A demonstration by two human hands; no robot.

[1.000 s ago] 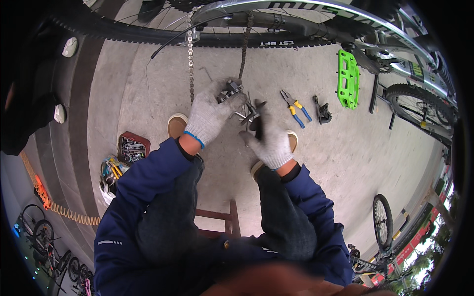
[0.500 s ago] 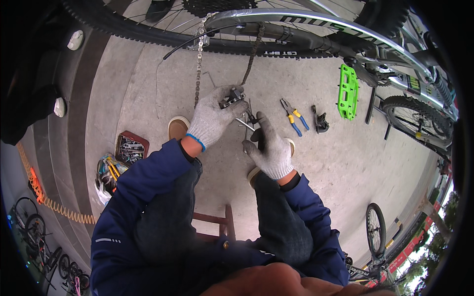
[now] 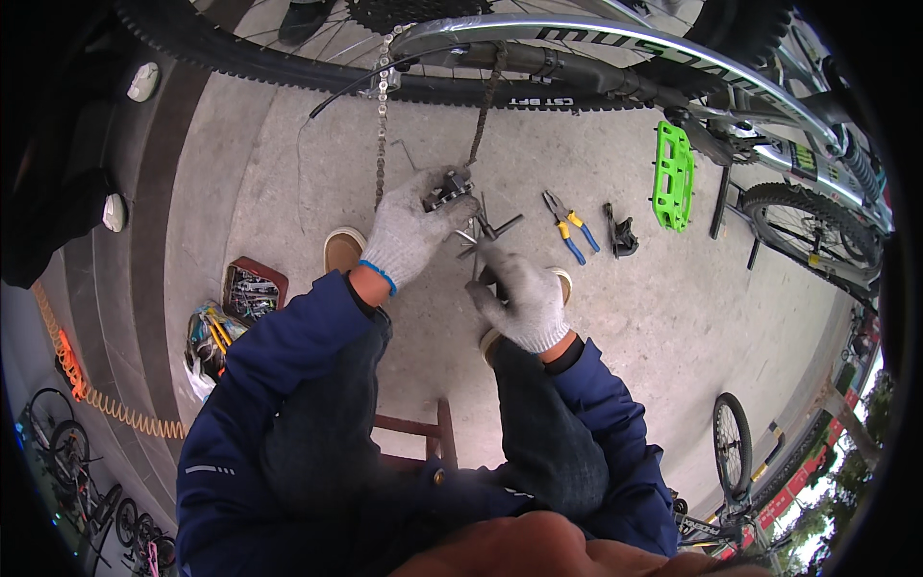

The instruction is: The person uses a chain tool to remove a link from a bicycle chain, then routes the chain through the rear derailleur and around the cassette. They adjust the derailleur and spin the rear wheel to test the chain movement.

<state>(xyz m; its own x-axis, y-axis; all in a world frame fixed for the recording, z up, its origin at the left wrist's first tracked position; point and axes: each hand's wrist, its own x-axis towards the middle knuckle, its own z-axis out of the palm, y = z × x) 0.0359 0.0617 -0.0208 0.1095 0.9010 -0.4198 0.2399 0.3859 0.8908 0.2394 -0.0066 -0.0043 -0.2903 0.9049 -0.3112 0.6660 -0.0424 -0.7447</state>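
Observation:
My gloved left hand [image 3: 409,226] is closed around a small dark metal bike part [image 3: 448,189]. The silver bicycle chain [image 3: 382,135] hangs down to this hand on one side, and its darker run [image 3: 488,101] comes down on the other. My gloved right hand [image 3: 524,298] is just right of it, fingers curled at a multi-armed wrench [image 3: 490,232]. One wrench arm points at the part in my left hand; the exact contact is hidden. Above hangs the bike's silver frame [image 3: 615,43], with a loose black cable [image 3: 332,104] dangling from it.
On the concrete to the right lie yellow-and-blue pliers [image 3: 570,227] and a black bike part [image 3: 620,231]. A green pedal [image 3: 673,178] sticks out beyond them. To my left stand a red parts box [image 3: 281,279] and a bag of tools [image 3: 205,346]. Another person's shoe [image 3: 115,213] shows farther left.
The wrench has turned, so its arms now spread out above my right hand. My right fingers have drawn slightly down and left. My left hand keeps its hold on the part.

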